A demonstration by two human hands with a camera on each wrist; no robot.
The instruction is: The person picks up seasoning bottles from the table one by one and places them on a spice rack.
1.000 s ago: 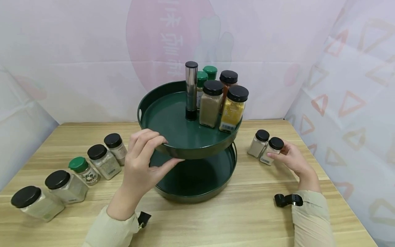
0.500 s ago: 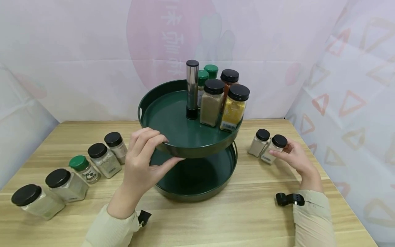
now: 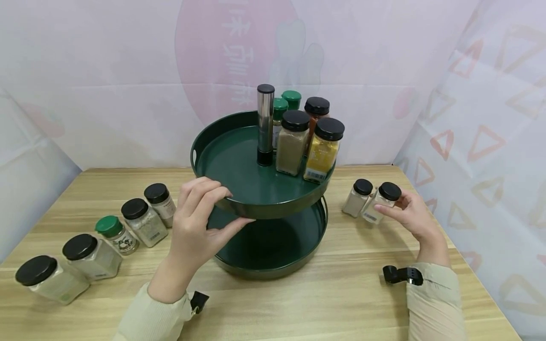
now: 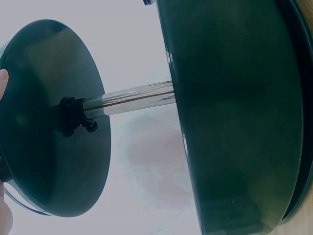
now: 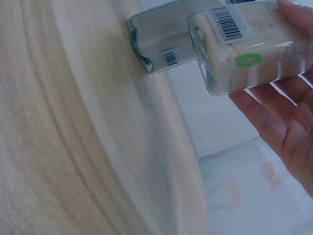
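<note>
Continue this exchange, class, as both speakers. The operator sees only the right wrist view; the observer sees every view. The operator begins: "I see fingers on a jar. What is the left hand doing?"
Observer: The left hand grips the upper tray by its rim.
Operator: What lid is on the held jar?
Observer: A black lid, as the head view shows.
Operator: Does anything stand on the upper tray?
Observer: Yes, five jars show there, to the right of the pole in the head view.
</note>
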